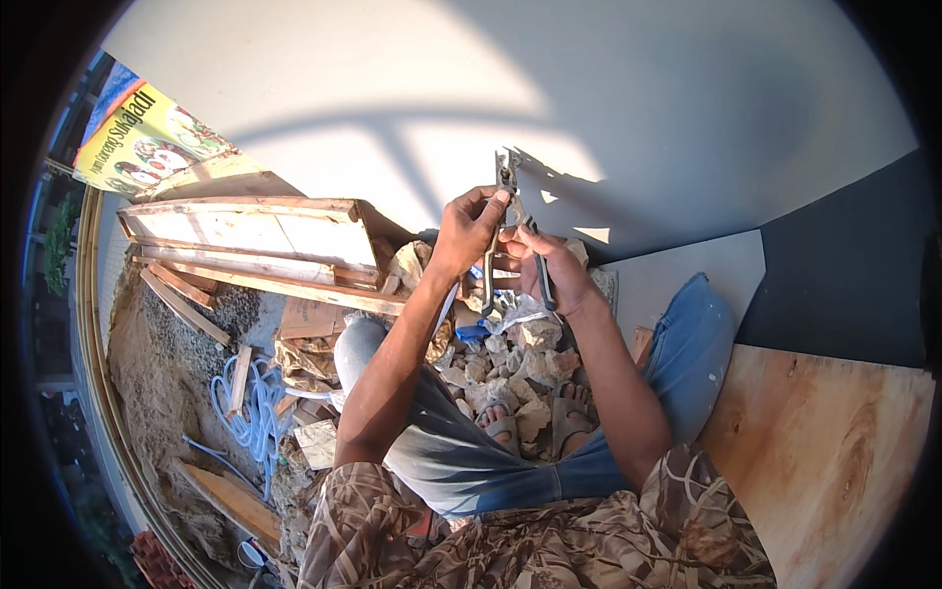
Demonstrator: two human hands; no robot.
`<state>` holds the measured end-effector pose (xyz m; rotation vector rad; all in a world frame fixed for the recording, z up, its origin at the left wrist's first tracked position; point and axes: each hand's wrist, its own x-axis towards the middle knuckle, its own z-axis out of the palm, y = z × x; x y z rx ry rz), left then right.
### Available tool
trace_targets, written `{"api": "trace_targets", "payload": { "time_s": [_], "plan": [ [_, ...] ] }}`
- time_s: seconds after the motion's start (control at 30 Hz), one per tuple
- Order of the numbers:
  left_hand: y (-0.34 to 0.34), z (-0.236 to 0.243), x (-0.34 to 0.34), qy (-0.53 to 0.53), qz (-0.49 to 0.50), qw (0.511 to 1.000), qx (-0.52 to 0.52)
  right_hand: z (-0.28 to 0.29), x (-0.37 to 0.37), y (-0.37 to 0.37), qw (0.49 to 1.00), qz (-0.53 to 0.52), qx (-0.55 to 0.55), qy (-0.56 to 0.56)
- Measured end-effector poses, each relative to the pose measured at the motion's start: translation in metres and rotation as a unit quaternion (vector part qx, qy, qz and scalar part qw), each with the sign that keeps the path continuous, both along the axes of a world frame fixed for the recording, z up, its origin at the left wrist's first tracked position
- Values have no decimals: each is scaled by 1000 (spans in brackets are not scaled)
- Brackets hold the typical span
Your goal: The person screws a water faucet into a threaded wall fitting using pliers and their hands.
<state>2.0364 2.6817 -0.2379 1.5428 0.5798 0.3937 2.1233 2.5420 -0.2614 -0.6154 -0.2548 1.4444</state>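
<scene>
A dark metal pincer tool [510, 211] is raised in front of me, jaws up and the two long handles pointing down. My left hand [469, 228] pinches it near the jaws. My right hand [551, 267] wraps around the handles lower down. Below the hands lie a heap of pale stone rubble [510, 368] and my sandalled feet [535, 417]. My knees in blue jeans frame the heap.
A pale plastered wall [412, 88] rises ahead. Wooden planks and a board frame [255, 236] lie at left, with coiled light-blue tubing [250, 402] on gravel. A plywood sheet [834, 452] lies at right, next to a grey slab [687, 275].
</scene>
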Motion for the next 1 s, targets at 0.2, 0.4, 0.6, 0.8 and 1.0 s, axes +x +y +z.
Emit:
{"api": "trace_targets", "payload": {
  "time_s": [0.2,0.4,0.6,0.8,1.0],
  "plan": [
    [5,-12,2,-35,-8,999,5,2,15,-2,999,23,-16,-17],
    [7,-5,3,-7,-6,1000,8,6,13,-1,999,30,-14,-4],
    [8,0,2,4,2,1000,12,6,4,4,1000,5,-17,14],
    [7,9,1,29,0,999,20,10,2,2,1000,3,-12,11],
    [10,2,1,23,-2,999,29,10,2,2,1000,-15,-5,-5]
  ]
}}
